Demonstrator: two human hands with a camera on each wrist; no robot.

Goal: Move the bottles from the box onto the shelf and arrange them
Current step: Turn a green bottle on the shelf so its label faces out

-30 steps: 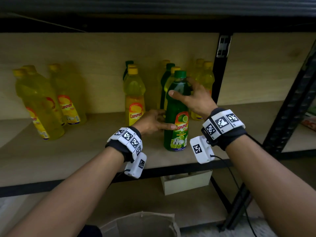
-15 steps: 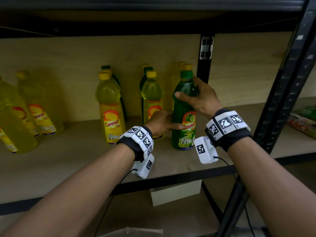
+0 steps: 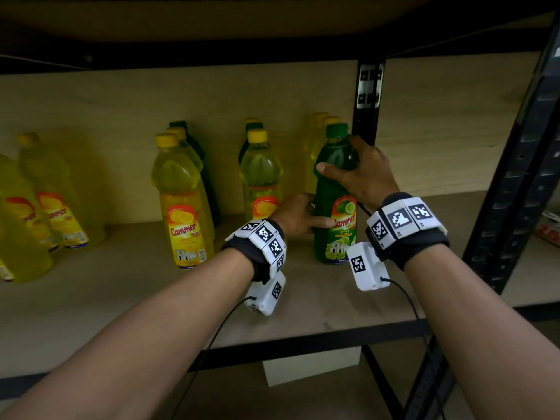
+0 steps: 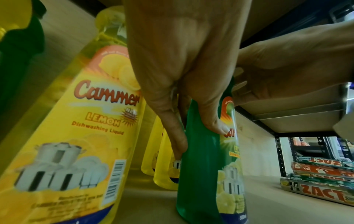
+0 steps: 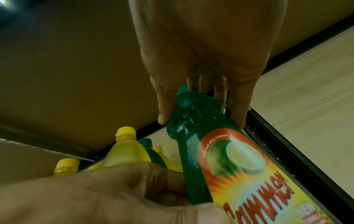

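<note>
**Green bottle held upright on shelf, both hands engaged**

Wooden shelf board (image 3: pixel 318 304) in a black metal rack carries rows of yellow plastic dishwashing-liquid bottles (image 3: pixel 185 207). One green plastic lime bottle (image 3: pixel 335 192) stands upright on the board at the front of the rightmost row, beside the black upright post (image 3: pixel 368 98). Right hand (image 3: pixel 360 174) grips its shoulder, fingers curled round it. Left hand (image 3: pixel 295 216) pinches its lower body, thumb on the label. Boxes marked ZACT (image 4: pixel 321 178) lie stacked in the neighbouring bay.

Head high; wrists close, upward-facing.
</note>
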